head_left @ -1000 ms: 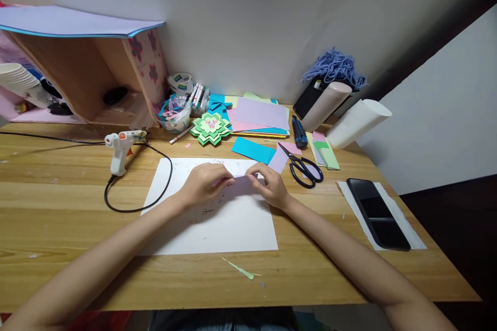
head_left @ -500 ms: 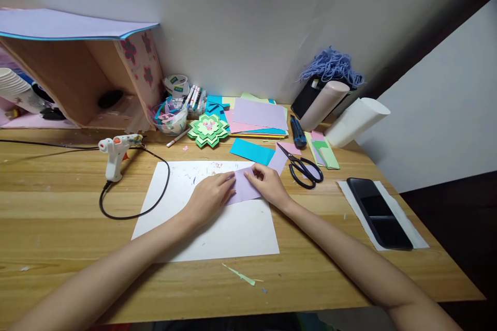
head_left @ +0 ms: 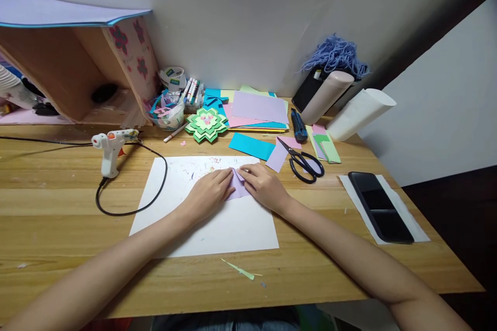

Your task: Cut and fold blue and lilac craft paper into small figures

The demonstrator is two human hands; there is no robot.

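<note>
A small piece of purple paper (head_left: 237, 191) lies on a white sheet (head_left: 221, 230), its right side bent over toward the left. My left hand (head_left: 208, 191) presses down on its left part with the fingertips. From the other side, my right hand (head_left: 267, 187) has its fingers closed on the lifted edge, which partly hides the fold. Just beyond the hands are a blue paper strip (head_left: 251, 146) and another purple strip (head_left: 277, 158). Black-handled scissors (head_left: 305, 166) rest partly over the purple strip, to the right.
On the left stand a glue gun (head_left: 111, 155) with a looped cord and an open box (head_left: 132, 62). A green layered paper flower (head_left: 207, 125) and stacked coloured paper (head_left: 260, 107) lie at the back. A cutter (head_left: 298, 126) and phone (head_left: 380, 207) are on the right.
My right hand has moved left, bending the right side of the purple paper over. The left hand stays pressed on the paper. The whole view has shifted slightly.
</note>
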